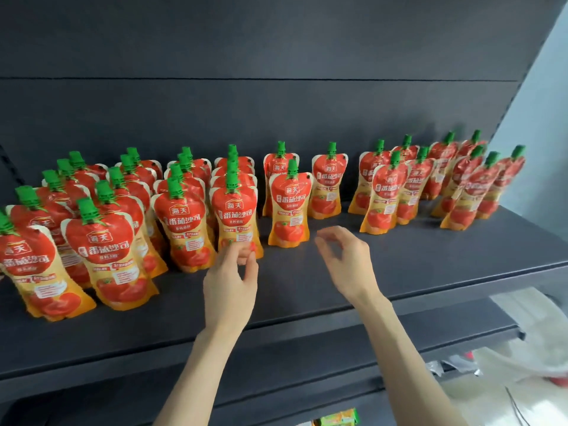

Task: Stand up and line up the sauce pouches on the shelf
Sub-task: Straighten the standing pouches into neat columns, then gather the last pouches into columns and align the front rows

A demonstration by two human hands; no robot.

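Several red-and-orange tomato sauce pouches with green caps stand upright on the dark grey shelf (430,259). They form rows on the left (106,253), in the middle and on the right (470,192). My left hand (230,284) reaches to the base of one front pouch (235,216), its fingertips at or just in front of it. My right hand (344,259) hovers with loosely curved fingers over the bare shelf, just right of a lone front pouch (289,207), holding nothing.
The shelf's dark back panel (276,103) rises behind the pouches. A lower shelf edge (307,358) runs beneath. White plastic bags (528,348) lie at the lower right, and a pale wall (547,118) stands on the right.
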